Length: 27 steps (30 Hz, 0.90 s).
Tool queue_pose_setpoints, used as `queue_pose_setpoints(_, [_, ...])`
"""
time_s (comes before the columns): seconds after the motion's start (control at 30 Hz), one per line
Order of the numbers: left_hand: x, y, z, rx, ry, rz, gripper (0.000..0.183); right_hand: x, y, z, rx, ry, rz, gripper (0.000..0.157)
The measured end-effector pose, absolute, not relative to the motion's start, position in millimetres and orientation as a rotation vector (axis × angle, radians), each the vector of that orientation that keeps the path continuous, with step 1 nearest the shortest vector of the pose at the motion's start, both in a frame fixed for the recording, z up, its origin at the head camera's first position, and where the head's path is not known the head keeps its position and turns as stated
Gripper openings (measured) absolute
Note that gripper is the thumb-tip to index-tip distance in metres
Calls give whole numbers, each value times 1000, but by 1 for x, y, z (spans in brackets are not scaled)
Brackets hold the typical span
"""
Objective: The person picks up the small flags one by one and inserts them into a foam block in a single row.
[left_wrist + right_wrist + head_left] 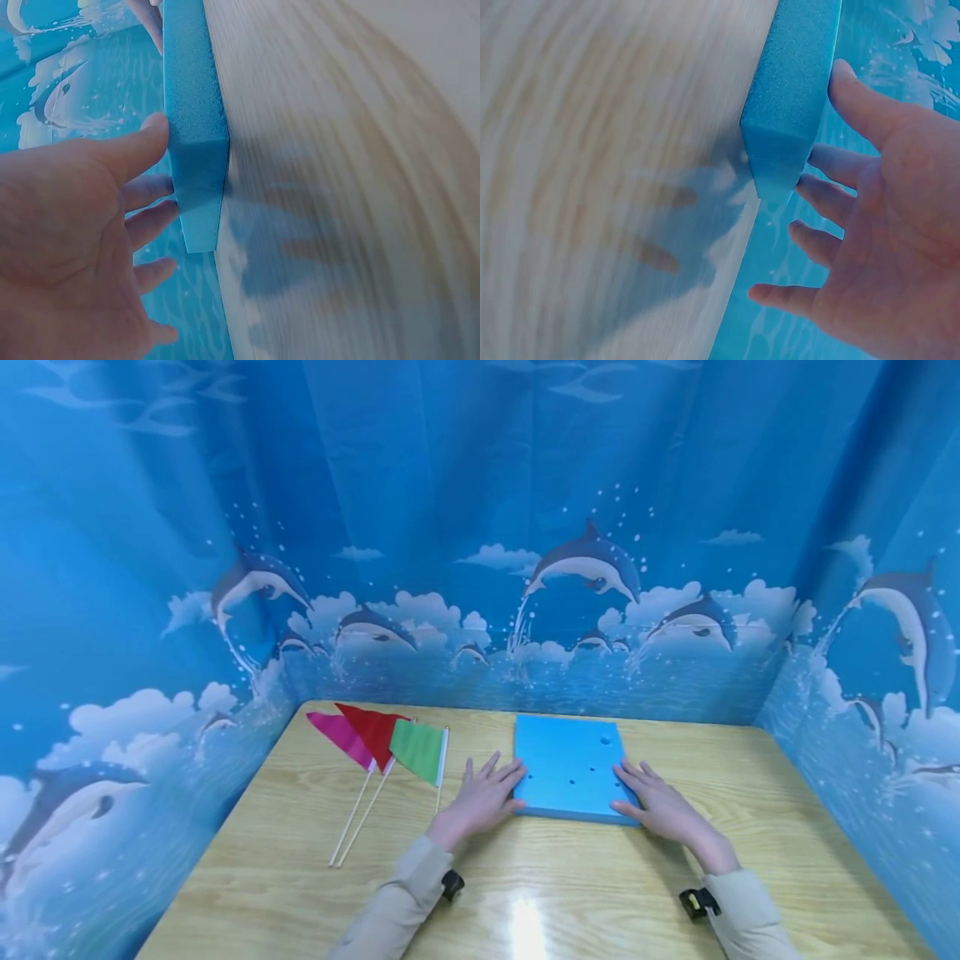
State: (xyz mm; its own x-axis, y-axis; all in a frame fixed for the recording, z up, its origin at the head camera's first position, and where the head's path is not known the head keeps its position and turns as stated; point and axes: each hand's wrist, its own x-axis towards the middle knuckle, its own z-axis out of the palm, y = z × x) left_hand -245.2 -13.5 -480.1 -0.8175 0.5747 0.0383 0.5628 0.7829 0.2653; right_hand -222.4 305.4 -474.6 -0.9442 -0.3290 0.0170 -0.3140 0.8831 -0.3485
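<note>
Two pale beige sleeves (397, 902) nearest the camera, each with a small black wrist device (452, 885); beyond them, left hand (482, 795) and right hand (663, 806), palms apart.

Progress (judged): early. Done so far: flat square light-blue foam block (566, 752) lies level on the pale wood-grain table (570, 885); adjusting or steadying it seems the step in hand. Untouched: magenta cloth pennant (339, 732), red triangular cloth pennant (375, 731) and green cloth flag (416, 750), all lying left of the left hand on thin pale sticks (352, 817). Small dark holes (605, 741) show in the block's top; no stick stands in any of them. If flags and block belong together, that part is wholly left.

Position: block between the hands, reaching farther forward than both. Left fingertips meet its left edge, right fingertips its right edge; both thumbs lie near its front corners.

Hands: both spread wide, fingers extended, neither gripping. Contact pressure: cannot tell.
</note>
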Motion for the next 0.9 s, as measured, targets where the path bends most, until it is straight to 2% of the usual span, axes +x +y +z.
queue_pose_setpoints(0.57, [-235,-49,-481,896,2930,467,59,-212,285,-476,-589,3102,-383,64])
queue_pose_setpoints(0.9, [-234,-51,-479,892,2962,467,57,-211,280,-475,-607,3066,-384,63])
